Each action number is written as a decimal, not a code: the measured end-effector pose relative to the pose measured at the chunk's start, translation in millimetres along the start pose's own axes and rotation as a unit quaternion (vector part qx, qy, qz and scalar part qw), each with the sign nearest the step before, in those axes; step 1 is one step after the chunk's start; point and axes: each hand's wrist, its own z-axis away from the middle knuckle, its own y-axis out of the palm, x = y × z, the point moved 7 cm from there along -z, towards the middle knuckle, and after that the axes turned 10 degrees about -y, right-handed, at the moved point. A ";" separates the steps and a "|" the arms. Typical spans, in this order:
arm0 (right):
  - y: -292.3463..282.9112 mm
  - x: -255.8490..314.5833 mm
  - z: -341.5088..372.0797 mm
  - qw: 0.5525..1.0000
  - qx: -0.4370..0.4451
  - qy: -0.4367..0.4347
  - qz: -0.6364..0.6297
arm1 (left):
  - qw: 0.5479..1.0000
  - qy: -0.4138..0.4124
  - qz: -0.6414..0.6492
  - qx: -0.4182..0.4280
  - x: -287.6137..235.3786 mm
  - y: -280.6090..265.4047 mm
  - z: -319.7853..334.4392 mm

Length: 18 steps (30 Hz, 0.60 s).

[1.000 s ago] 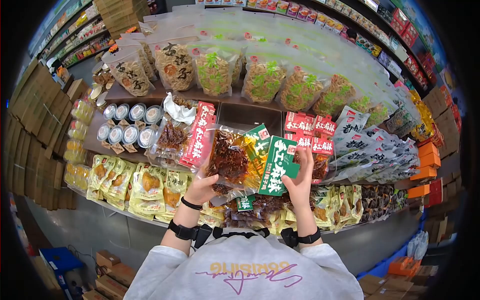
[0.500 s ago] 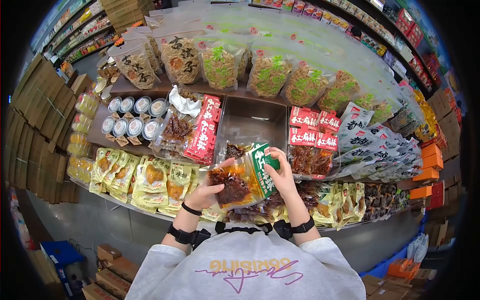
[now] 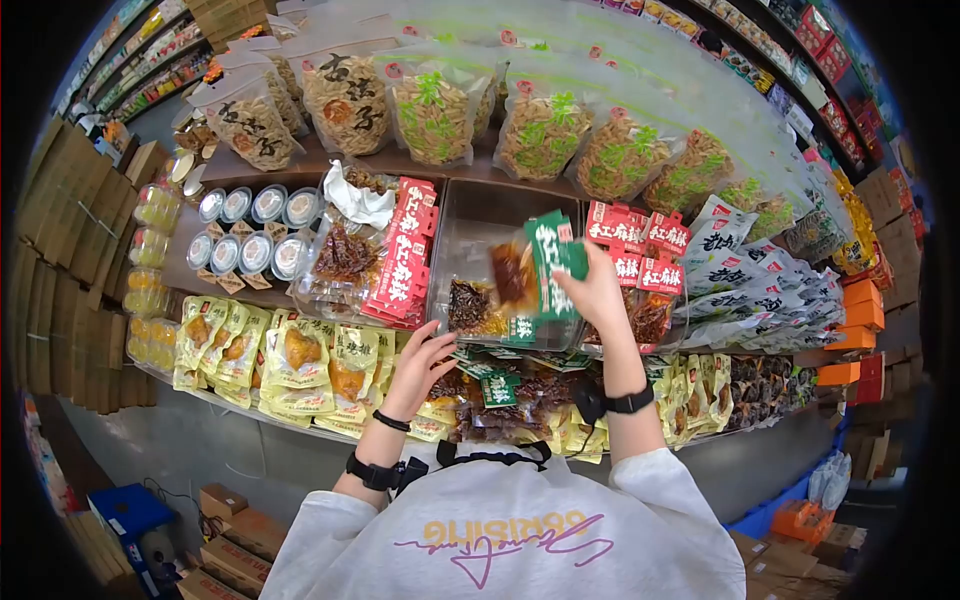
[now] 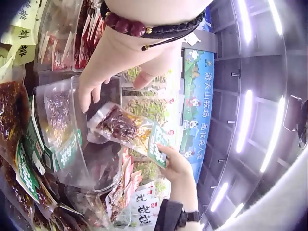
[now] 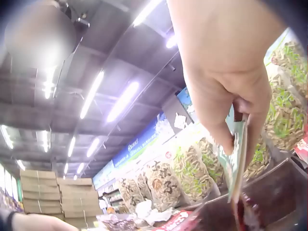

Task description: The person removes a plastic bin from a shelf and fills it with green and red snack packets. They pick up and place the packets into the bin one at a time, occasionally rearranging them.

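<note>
My right hand [image 3: 600, 295] pinches the green card header of a clear snack packet [image 3: 514, 275], which hangs over a clear plastic bin [image 3: 470, 215]. Dark reddish-brown pieces show through the film, blurred in the head view. Thumb and fingers sit on either side of the green card [image 5: 234, 159] in the right wrist view. Inside the bin lies another packet [image 3: 468, 305] of the same green-headed kind. My left hand [image 3: 418, 372] holds nothing; its loosely spread fingers are at the bin's front left corner. More green-headed packets [image 3: 498, 390] lie in front of the bin.
Red-headed packets fill bins on the left [image 3: 405, 255] and right [image 3: 640, 245]. Tall bags of nuts or seeds [image 3: 545, 130] stand behind. Yellow pouches [image 3: 297, 365] line the front left, lidded tubs [image 3: 255, 252] sit farther back, and silver-grey pouches [image 3: 730, 270] stand at right.
Both hands held a green-headed packet over the front of the display. Now the left hand has let go and is apart from it, while the right hand has carried the packet forward over the bin.
</note>
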 end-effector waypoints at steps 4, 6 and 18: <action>29.8 -12.6 -49.8 0.987 0.000 0.050 0.152 | 0.997 -0.031 -0.057 0.039 2.2 -0.6 5.5; 48.1 -31.8 -65.2 0.989 0.001 0.048 0.137 | 0.993 -0.037 -0.110 0.034 4.9 -5.7 4.3; 118.5 -218.1 -29.6 0.941 -0.008 0.312 0.130 | 0.981 -0.013 -0.192 0.031 13.2 -17.0 2.4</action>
